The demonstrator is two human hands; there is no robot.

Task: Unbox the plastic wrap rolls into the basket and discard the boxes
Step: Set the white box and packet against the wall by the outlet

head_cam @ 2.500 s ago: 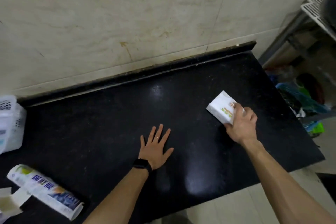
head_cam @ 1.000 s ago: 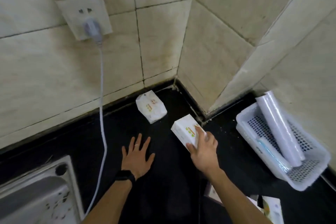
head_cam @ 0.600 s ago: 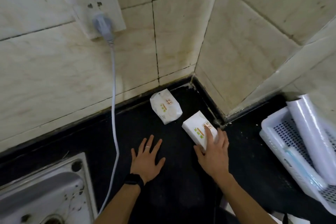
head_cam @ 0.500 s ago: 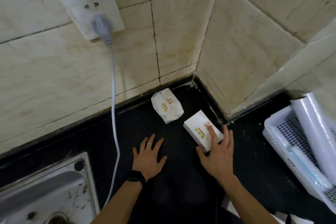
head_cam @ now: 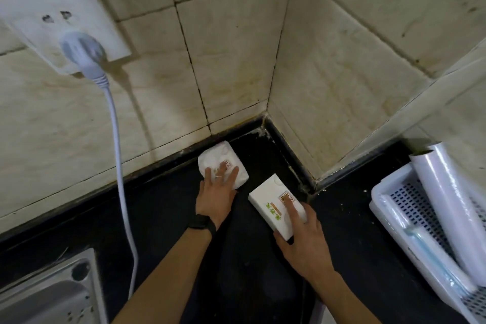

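**Two rolls in the basket, two white packs under the hands in the corner**

Head view. On the black stone countertop (head_cam: 157,218), at its right edge, stands a white perforated plastic basket (head_cam: 389,208). Two unboxed plastic wrap rolls lie in it: a thick clear-white roll (head_cam: 452,205) leaning against the wall, and a thinner roll with a pale blue core (head_cam: 426,252) lying along the basket's near wall. That part of the job looks done for those two.

In the back corner of the countertop, where the two tiled walls meet, lie two white packs. The left hand (head_cam: 215,192) rests flat with fingers spread on a soft white wrapped pack (head_cam: 221,158) just beside the back wall; it presses rather than grips, with no fingers curled around it. The right hand (head_cam: 302,239) lies over the near end of a white rectangular cardboard box with green and orange print (head_cam: 268,202), index finger stretched along its top and thumb at its near end; whether it is clasping the box or only steadying it, I cannot tell. The box looks closed, so judging by this it may remain to be opened, though what it holds is not visible.

Count: two rolls, one basket, one box, one soft pack, two hands. Also one white wall socket (head_cam: 52,23) with a grey plug and white cord (head_cam: 118,155), and one steel sink (head_cam: 47,294) at the near left corner. No bin for discards is in sight.
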